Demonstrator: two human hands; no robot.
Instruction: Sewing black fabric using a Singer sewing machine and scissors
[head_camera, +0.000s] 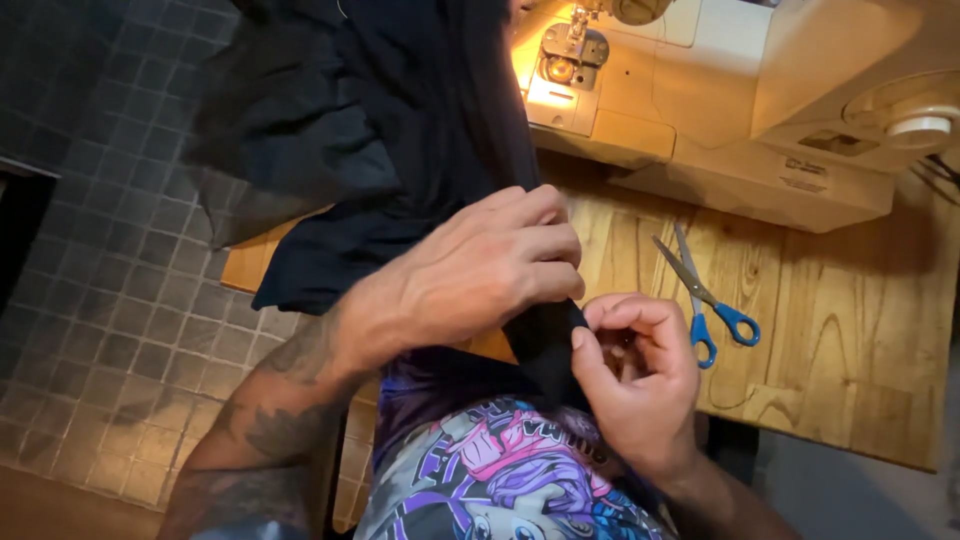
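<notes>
**A:** Head view — what's in the hands?

**B:** Dark cloth (400, 150), navy or black. It hangs from the top of the frame, drapes over the left end of the wooden table (820, 330) and narrows to a strip right where the two hands meet, just off the table's near edge.

**A:** Left hand?

**B:** Left hand (480, 275) lies over the cloth, fingers curled down tight, bunching the fabric under the knuckles. Closed on it.

**A:** Right?

**B:** Right hand (635, 365) sits just below and to the right, touching the left. Thumb and forefinger pinch the edge of the strip, other fingers folded into the palm. Can't tell if anything small is held in the pinch — too dark.

**A:** Around that?

**B:** Scissors (705, 300) with blue handles lie on the table just right of the right hand, blades partly apart and pointing away from the person. Near but not touching. Behind them, a white sewing machine (760, 110) stands along the far side of the table, its lamp lit over the needle area; the cloth hangs just left of it.

**A:** Rest?

**B:** A printed shirt (500, 480) in purple, pink and blue at the bottom. Grey tiled floor (110, 300) to the left of the table.
</notes>
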